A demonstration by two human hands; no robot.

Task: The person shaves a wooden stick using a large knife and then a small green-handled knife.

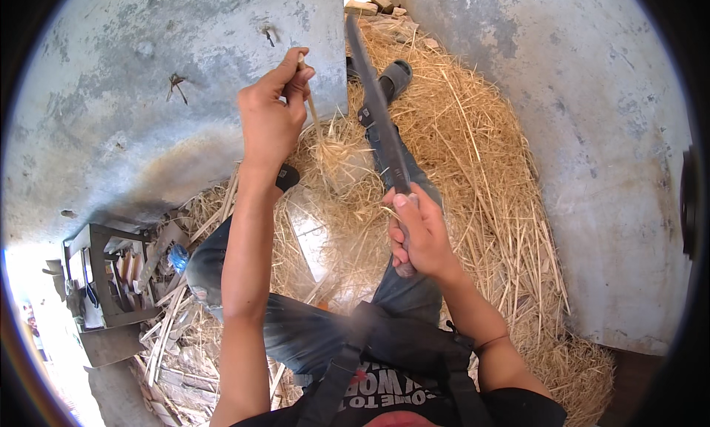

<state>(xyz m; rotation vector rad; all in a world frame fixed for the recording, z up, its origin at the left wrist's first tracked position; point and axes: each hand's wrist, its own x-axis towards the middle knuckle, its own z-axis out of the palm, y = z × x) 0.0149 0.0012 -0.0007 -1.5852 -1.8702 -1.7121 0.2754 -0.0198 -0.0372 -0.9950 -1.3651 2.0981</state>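
Note:
My left hand (270, 120) is raised in front of me, its thumb and fingers pinched round the top of a thin, pale bamboo-like strip (313, 116). Below the fingers the strip hangs down, and fine curly shavings (336, 159) show around its lower end. Wrapped round the handle of a long knife (377, 102), my right hand (425, 238) holds the dark blade pointing up and away. The blade is to the right of the strip and apart from it. The far end of the strip blends into the shavings, so I cannot tell where it stops.
Straw-coloured shavings (473, 146) cover the floor around my legs, thickest on the right. Grey walls (592, 116) stand on both sides. At the left are a dark frame (107, 279) with things inside, blue plastic (177, 258) and split strips (168, 323). Stones (379, 0) lie at the far gap.

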